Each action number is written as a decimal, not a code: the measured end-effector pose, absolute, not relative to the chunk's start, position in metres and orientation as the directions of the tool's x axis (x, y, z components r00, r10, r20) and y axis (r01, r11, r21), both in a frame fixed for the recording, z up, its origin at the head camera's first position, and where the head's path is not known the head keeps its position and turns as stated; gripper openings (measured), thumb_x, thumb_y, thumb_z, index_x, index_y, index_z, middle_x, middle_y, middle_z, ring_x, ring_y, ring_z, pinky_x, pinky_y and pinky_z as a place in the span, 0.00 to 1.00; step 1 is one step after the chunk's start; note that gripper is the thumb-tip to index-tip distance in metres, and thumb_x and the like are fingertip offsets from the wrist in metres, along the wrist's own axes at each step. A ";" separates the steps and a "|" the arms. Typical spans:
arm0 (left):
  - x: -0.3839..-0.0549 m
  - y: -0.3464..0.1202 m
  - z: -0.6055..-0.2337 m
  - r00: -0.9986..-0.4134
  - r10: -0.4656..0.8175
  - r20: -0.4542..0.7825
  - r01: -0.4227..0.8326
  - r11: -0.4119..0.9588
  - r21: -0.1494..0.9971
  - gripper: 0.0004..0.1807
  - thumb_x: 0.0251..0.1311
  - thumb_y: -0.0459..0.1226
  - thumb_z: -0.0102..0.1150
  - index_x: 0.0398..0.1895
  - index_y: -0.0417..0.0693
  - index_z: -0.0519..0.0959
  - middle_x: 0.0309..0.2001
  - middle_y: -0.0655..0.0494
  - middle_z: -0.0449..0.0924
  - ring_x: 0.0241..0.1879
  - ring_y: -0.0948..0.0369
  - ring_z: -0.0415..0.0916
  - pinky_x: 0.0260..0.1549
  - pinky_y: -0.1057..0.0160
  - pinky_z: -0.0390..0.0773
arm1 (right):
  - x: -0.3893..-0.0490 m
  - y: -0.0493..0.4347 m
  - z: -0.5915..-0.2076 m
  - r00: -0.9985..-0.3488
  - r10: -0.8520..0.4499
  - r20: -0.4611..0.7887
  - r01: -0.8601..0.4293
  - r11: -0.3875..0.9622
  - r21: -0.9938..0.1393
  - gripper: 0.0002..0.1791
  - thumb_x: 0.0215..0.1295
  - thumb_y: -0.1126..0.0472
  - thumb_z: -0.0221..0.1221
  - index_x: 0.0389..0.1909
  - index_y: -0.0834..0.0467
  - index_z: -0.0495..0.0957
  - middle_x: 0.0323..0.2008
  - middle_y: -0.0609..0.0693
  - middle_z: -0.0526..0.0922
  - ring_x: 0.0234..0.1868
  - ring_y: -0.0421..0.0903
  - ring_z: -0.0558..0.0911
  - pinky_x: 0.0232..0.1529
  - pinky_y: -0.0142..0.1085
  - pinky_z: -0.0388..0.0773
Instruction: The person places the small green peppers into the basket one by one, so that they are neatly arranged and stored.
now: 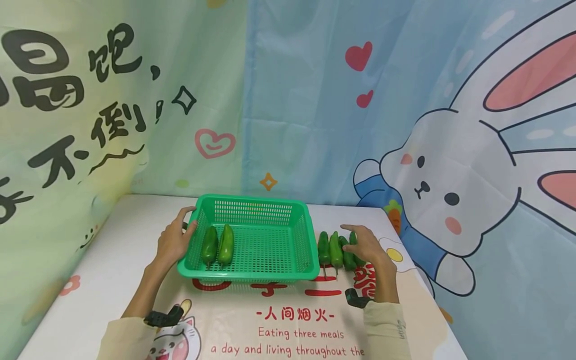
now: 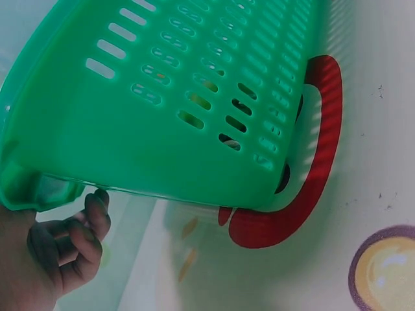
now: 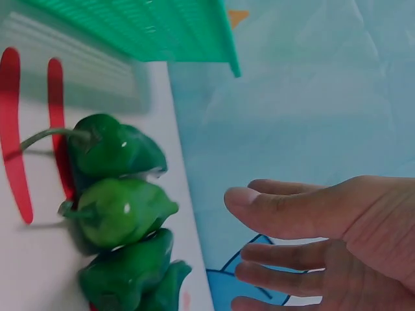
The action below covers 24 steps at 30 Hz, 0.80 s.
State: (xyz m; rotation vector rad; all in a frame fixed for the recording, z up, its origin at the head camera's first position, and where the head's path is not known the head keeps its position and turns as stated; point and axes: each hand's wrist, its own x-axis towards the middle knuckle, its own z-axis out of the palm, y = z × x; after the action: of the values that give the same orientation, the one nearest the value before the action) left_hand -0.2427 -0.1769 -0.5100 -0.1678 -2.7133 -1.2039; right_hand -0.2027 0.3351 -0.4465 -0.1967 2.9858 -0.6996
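Observation:
A green plastic basket [image 1: 252, 275] stands on the table with two green peppers [image 1: 227, 245] lying side by side in its left part. My left hand [image 1: 173, 240] holds the basket's left rim; the left wrist view shows curled fingers [image 2: 96, 220] beneath that rim, the thumb hidden there. To the right of the basket, several more green peppers [image 1: 335, 250] lie in a row, stems toward me. Over the right end of this row hovers my right hand [image 1: 365, 246], partly covering the last peppers. In the right wrist view its fingers [image 3: 285, 282] are extended and apart, with nothing between them.
The white table covering [image 1: 288, 335] carries red characters and printed cartoons. Directly behind the table hangs a pale cloth backdrop [image 1: 297, 100] with a rabbit print. A dark wrist camera [image 1: 166, 316] is strapped on my left wrist, another on the right [image 1: 357, 298].

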 end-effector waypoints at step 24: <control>-0.243 -0.177 -0.509 -0.980 0.034 0.198 0.171 0.659 0.733 0.28 0.86 0.42 0.48 0.83 0.45 0.64 0.49 0.28 0.88 0.33 0.46 0.86 0.24 0.58 0.75 | -0.202 0.373 -0.484 -0.990 -0.104 -0.094 -0.055 0.904 -0.423 0.31 0.71 0.75 0.65 0.74 0.70 0.73 0.73 0.76 0.73 0.77 0.78 0.68 0.75 0.72 0.65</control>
State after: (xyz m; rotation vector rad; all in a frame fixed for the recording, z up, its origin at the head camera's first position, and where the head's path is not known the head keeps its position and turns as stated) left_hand -0.2427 -0.1765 -0.5090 -0.1690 -2.7069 -1.2217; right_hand -0.2020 0.3733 -0.4841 -0.1242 2.9539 -0.6514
